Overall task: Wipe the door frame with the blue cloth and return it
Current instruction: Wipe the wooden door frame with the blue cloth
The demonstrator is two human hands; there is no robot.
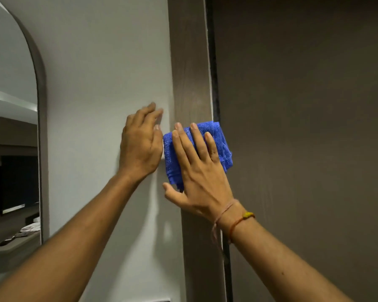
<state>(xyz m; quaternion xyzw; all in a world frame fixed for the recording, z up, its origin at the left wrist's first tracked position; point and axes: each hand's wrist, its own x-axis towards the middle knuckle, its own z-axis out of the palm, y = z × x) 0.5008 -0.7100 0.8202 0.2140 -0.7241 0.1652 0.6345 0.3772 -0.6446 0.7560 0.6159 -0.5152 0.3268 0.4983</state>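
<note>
A folded blue cloth [218, 147] lies flat against the brown wooden door frame [190, 62], at about mid height of the view. My right hand [196, 171] presses on it with fingers spread, covering the cloth's middle and lower part. My left hand [140, 144] rests flat on the white wall just left of the frame, fingers slightly blurred, holding nothing. The frame runs vertically from top to bottom.
The brown door [303, 127] fills the right side, separated from the frame by a dark gap [214, 83]. A white wall [107, 62] lies left of the frame. An arched mirror [13, 149] at far left reflects a room.
</note>
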